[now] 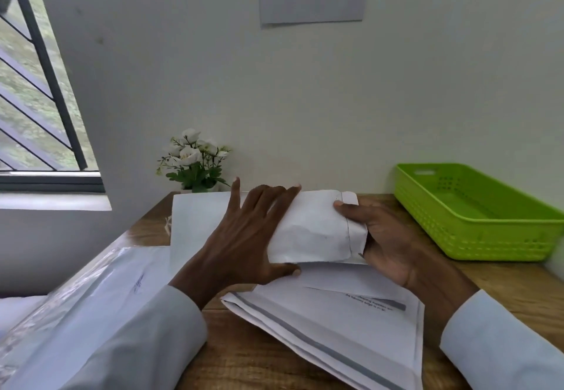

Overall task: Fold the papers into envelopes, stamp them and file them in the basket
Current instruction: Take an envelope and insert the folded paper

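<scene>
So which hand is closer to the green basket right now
Right. The right hand grips the folded paper's end, just left of the green basket. The left hand lies spread on the paper, farther left.

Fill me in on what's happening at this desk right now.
A person in pale sleeves is folding a white paper at a wooden desk. The left hand lies spread flat on the paper, pressing it down, while the right hand grips its folded right end. More printed sheets lie underneath, nearer the person. The green basket on the right shows no envelopes inside. A small pot of white flowers stands by the wall.
</scene>
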Demonstrator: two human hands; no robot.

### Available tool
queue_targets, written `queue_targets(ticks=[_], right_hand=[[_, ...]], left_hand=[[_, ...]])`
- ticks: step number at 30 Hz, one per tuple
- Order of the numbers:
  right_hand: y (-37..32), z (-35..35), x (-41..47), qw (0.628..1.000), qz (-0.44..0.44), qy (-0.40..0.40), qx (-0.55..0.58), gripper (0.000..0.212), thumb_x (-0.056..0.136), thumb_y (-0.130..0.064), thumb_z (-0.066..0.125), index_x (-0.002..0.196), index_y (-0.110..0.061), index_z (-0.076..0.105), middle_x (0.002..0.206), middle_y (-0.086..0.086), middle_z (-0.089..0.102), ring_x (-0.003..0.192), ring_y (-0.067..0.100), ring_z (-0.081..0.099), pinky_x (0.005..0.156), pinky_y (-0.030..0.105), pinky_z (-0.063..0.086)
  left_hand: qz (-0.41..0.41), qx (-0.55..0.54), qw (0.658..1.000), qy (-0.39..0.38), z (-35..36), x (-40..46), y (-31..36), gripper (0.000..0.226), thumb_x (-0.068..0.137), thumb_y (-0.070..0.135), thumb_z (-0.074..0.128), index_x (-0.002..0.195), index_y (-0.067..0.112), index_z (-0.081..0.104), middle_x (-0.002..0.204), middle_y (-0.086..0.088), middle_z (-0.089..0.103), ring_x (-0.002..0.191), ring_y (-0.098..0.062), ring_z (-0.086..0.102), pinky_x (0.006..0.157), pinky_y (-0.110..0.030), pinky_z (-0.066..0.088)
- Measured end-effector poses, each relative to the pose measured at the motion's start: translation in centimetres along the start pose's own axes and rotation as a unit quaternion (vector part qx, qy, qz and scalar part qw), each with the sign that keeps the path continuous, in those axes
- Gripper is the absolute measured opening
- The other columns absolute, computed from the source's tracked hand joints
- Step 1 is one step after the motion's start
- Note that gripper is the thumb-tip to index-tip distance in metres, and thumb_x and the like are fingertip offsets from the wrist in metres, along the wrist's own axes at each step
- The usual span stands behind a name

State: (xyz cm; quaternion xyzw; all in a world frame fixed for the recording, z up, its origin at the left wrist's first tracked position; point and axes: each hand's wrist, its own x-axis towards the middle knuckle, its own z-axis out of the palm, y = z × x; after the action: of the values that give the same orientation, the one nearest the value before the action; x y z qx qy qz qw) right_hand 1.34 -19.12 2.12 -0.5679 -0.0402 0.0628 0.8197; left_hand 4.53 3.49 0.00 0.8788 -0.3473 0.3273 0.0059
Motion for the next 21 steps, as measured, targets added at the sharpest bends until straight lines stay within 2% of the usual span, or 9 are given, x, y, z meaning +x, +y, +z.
queue_targets(ticks=[4,7,9,10,12,14,16,19,21], right_hand=[[0.1,-0.2,0.2,0.999,-0.029,-0.006,-0.031,0.030,0.095,-0.016,0.054,0.120,-0.005,0.066,0.115,0.013,0.072,0.110,0.028,0.067,0.092,0.042,0.053],[0.2,-0.6,0.6,0.995,-0.065,0.026,-0.072,0.032,0.096,-0.028,0.055,0.115,-0.006,0.070,0.110,0.016,0.073,0.098,0.030,0.069,0.088,0.045,0.054],[0.5,-1.1,0.7,0.980,-0.098,0.064,-0.160,0.030,0.097,-0.029,0.055,0.106,-0.006,0.073,0.098,0.015,0.075,0.087,0.028,0.070,0.080,0.038,0.058],[0.7,-1.4,0.7,0.961,-0.122,0.076,-0.234,0.027,0.097,-0.027,0.056,0.099,-0.007,0.074,0.089,0.011,0.076,0.081,0.023,0.070,0.074,0.032,0.058],[1.3,-2.0,0.7,0.890,-0.159,0.065,-0.423,0.023,0.093,-0.032,0.061,0.086,-0.014,0.074,0.076,0.001,0.074,0.070,0.011,0.066,0.066,0.028,0.052],[2.0,-2.1,0.8,0.806,-0.132,0.024,-0.577,0.031,0.084,-0.052,0.065,0.086,-0.022,0.073,0.081,-0.005,0.073,0.074,0.010,0.065,0.067,0.032,0.049],[2.6,-1.9,0.8,0.752,-0.084,-0.008,-0.654,0.046,0.074,-0.067,0.066,0.099,-0.029,0.071,0.100,-0.012,0.072,0.091,0.010,0.066,0.078,0.033,0.051],[3.3,-1.4,0.6,0.702,-0.069,-0.026,-0.708,0.072,0.067,-0.074,0.067,0.127,-0.035,0.058,0.130,-0.017,0.059,0.116,0.008,0.056,0.096,0.030,0.047],[3.5,-1.3,0.5,0.708,-0.070,-0.031,-0.702,0.076,0.066,-0.071,0.069,0.132,-0.036,0.054,0.134,-0.017,0.056,0.118,0.008,0.054,0.098,0.031,0.045]], left_hand=[[-0.018,-0.017,1.000,0.016,-0.1,-0.1,-0.8,0.119,0.060,0.086,0.059,0.151,0.017,0.026,0.137,-0.002,0.047,0.124,-0.022,0.045,0.115,-0.065,0.013],[-0.041,-0.048,0.998,0.008,0.2,-0.7,-1.7,0.119,0.059,0.087,0.059,0.149,0.017,0.027,0.135,-0.003,0.046,0.121,-0.021,0.039,0.112,-0.066,0.019],[-0.060,-0.072,0.996,0.003,0.3,-1.0,-2.4,0.118,0.057,0.088,0.059,0.148,0.018,0.027,0.133,-0.003,0.044,0.120,-0.019,0.036,0.110,-0.065,0.024],[-0.067,-0.083,0.994,0.005,0.4,-1.1,-2.7,0.117,0.057,0.087,0.059,0.147,0.018,0.028,0.133,-0.003,0.044,0.119,-0.018,0.035,0.109,-0.065,0.026],[-0.077,-0.097,0.992,0.005,0.7,-1.4,-3.5,0.116,0.056,0.086,0.061,0.145,0.019,0.029,0.132,-0.002,0.043,0.119,-0.018,0.035,0.111,-0.062,0.024],[-0.088,-0.105,0.991,0.003,1.0,-1.6,-4.0,0.115,0.054,0.083,0.064,0.144,0.019,0.031,0.132,-0.001,0.043,0.121,-0.021,0.038,0.114,-0.058,0.021],[-0.089,-0.105,0.990,0.001,1.1,-1.8,-4.2,0.112,0.054,0.083,0.063,0.142,0.020,0.033,0.130,0.000,0.043,0.121,-0.022,0.039,0.112,-0.061,0.023],[-0.094,-0.112,0.989,-0.006,1.3,-2.0,-4.3,0.108,0.054,0.080,0.063,0.139,0.020,0.035,0.130,0.001,0.043,0.123,-0.022,0.037,0.108,-0.064,0.026],[-0.100,-0.116,0.988,-0.006,1.5,-2.1,-4.4,0.106,0.054,0.076,0.067,0.138,0.020,0.035,0.131,0.001,0.042,0.124,-0.022,0.035,0.108,-0.064,0.026]])
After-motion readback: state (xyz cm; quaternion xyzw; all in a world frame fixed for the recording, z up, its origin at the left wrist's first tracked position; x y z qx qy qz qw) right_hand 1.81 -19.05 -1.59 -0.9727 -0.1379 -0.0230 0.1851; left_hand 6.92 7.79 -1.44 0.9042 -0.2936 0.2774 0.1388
